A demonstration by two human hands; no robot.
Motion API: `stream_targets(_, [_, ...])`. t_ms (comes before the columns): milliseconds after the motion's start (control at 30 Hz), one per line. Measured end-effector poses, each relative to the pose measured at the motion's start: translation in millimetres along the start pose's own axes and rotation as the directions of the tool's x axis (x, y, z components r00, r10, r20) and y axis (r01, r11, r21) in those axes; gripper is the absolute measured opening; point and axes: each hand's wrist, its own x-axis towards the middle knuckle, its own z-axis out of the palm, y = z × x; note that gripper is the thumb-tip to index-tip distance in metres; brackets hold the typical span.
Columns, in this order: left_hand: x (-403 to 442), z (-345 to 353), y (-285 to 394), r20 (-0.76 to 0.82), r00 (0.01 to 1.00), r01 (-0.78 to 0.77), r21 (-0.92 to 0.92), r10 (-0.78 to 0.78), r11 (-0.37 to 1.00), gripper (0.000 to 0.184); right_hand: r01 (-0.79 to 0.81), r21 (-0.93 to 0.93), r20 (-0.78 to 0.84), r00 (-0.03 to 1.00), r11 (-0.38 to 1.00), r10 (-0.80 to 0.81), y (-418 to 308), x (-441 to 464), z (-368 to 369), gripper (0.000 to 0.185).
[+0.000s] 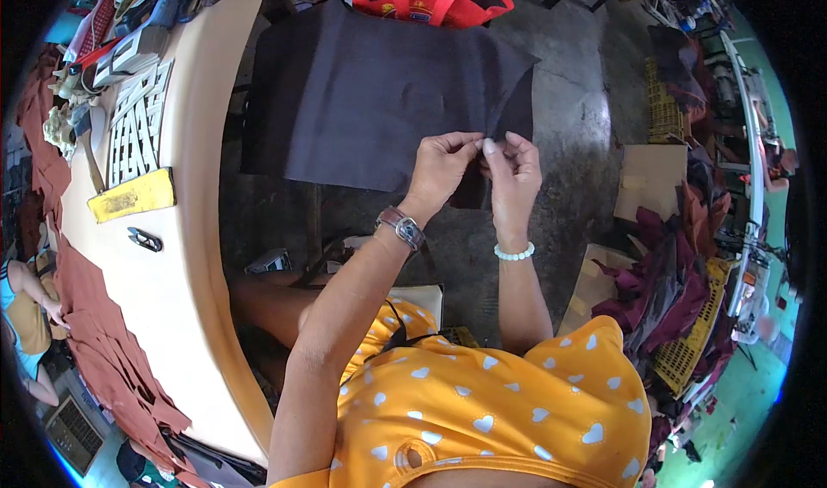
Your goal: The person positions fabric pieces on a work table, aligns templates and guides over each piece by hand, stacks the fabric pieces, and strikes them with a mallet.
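Dark sheet (388,92) in both hands (441,167) (515,174)

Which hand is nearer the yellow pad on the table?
Left. The left hand is at the dark sheet, to the right of the yellow pad; the right hand is beside it, farther right.

Sheet (388,83), upper centre: smooth, leather-like, soft sheen. Bench (129,290), left: smooth, lightly glossy. Floor (564,83), upper right: concrete-looking, shiny in patches. Bag (431,4), top: slick, fabric-like. Crate (689,343), lower right: plastic. Cardboard (648,180), right: matt, papery.
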Motion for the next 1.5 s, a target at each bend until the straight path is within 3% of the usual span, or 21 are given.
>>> stream_targets(33, [-1.3,1.5,0.2,-0.013,1.000,-0.026,0.026,0.026,0.999,0.018,0.073,-0.065,0.010,0.997,0.995,-0.072,2.2,-0.1,-0.3,0.024])
stream_targets(133, [-3.9,2.8,6.8,0.000,1.000,-0.028,0.123,0.028,0.992,0.018,0.023,-0.096,0.011,1.000,0.995,-0.022,0.5,1.1,-5.0,0.028])
stream_targets(233, [-1.3,4.0,1.1,-0.065,0.996,-0.057,-0.015,0.056,0.998,0.019,-0.098,0.091,-0.009,0.995,0.991,0.099,-9.3,0.2,-1.0,0.030])
stream_targets(433, [-2.9,6.4,7.2,-0.054,0.997,-0.067,-0.150,0.060,0.986,0.016,-0.064,0.021,-0.006,0.998,0.998,0.064,-13.5,-0.6,0.7,0.030])
stream_targets(533, [-3.9,3.1,8.2,0.012,1.000,0.017,-0.191,-0.015,0.981,0.019,-0.010,-0.002,-0.013,1.000,1.000,0.010,-13.0,-1.8,1.8,0.030])
stream_targets(733, [-10.3,-1.8,15.8,0.052,0.990,0.133,-0.133,-0.127,0.982,0.022,0.044,-0.043,-0.001,0.999,0.998,-0.044,-8.1,-0.9,-0.6,0.031])
stream_targets(1333, [-13.0,-6.8,15.1,0.083,0.985,0.159,-0.106,-0.150,0.982,0.025,0.065,-0.007,-0.007,0.998,0.998,-0.065,-6.2,-0.7,0.4,0.035])
stream_targets(1500, [-15.2,-5.6,16.4,0.120,0.982,0.168,-0.205,-0.145,0.964,0.024,0.053,0.001,-0.012,0.999,0.999,-0.053,-9.3,0.0,0.3,0.034])
